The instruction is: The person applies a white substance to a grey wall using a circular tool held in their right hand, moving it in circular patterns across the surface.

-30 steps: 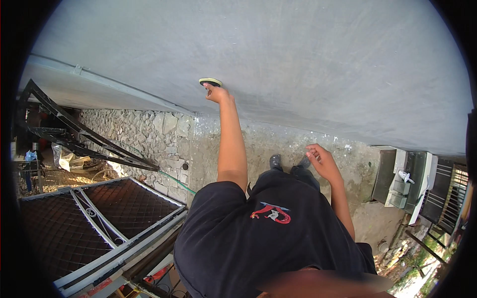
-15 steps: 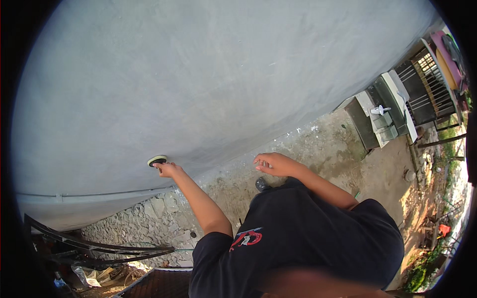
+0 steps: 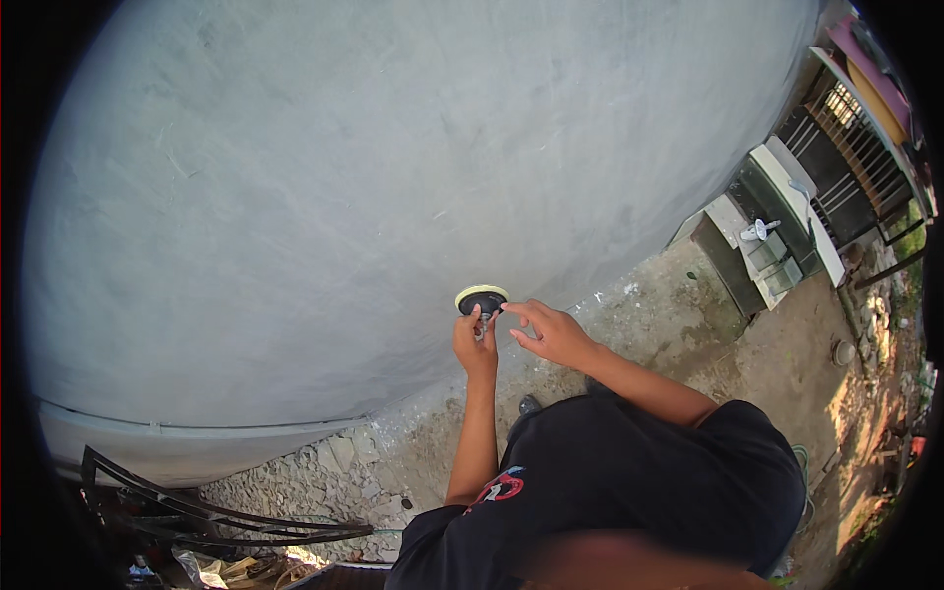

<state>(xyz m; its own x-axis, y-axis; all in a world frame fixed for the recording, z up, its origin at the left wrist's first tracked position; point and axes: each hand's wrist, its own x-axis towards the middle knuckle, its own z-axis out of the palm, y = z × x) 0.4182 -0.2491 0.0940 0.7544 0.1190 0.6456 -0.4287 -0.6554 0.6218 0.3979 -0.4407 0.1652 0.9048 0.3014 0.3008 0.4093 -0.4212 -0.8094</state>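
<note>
A round sanding pad (image 3: 481, 299), black with a pale yellow-green rim and a short metal shaft, is held up in front of the grey wall (image 3: 324, 177). My left hand (image 3: 476, 346) is closed around it near the shaft, with the thumb and fingers on its underside. From the right, my right hand (image 3: 553, 336) reaches to the pad, its index fingertip at or very near the pad's right edge. The thumb of that hand stands apart from the index finger, and nothing is gripped there. Whether the pad's face touches the wall cannot be made out.
Rough ground with broken stone (image 3: 295, 472) runs along the wall's foot. A dark metal frame (image 3: 236, 521) lies at lower left. On the right stand an old sink cabinet (image 3: 723, 265) and a barred dark gate (image 3: 836, 167).
My left hand has brought the pad rightward, from low on the wall at left to in front of me. The right hand has come to the pad's edge.
</note>
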